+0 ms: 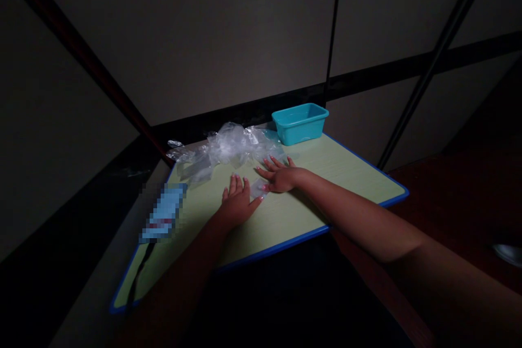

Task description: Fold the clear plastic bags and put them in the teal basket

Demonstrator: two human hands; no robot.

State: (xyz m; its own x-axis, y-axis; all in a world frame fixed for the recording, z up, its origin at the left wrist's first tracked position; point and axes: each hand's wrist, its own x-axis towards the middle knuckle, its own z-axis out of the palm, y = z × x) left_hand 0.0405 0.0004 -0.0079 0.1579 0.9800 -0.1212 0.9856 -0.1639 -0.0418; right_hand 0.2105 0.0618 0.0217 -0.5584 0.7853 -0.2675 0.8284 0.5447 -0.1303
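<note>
A small whitish translucent piece [258, 188], like folded plastic, lies flat on the pale yellow table [281, 223]. My left hand [237, 201] rests at its left side, fingers spread, thumb tip by its lower edge. Over its right side is my right hand [280, 175], palm down with fingers apart and the thumb touching it. Just beyond both hands spreads a heap of crumpled clear plastic bags [234, 144].
A turquoise plastic basin [300, 125] stands at the table's back right. At the left edge lies a blurred light-blue card [165, 212] with a dark strap. Wall panels rise directly behind the table, which has a blue rim.
</note>
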